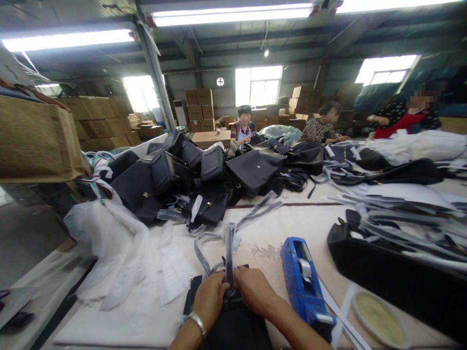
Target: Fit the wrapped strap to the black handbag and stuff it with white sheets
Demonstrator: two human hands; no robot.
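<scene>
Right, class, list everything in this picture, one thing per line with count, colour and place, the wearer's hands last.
small bag: one, black, under the hands.
strap: one, grey, rising between the hands.
tape dispenser: one, blue, right of the hands.
round dish: one, yellowish, near right corner.
large bag: one, black, right side.
bag pile: many, black, mid table.
wrapping sheets: several, white, left of the hands.
cardboard boxes: many, brown, back wall.
people: three, seated at the far end.
table: one, pale, under everything.
bracelet: one, silver, left wrist.
left hand: one, gripping the strap's base.
right hand: one, gripping the strap's base.
</scene>
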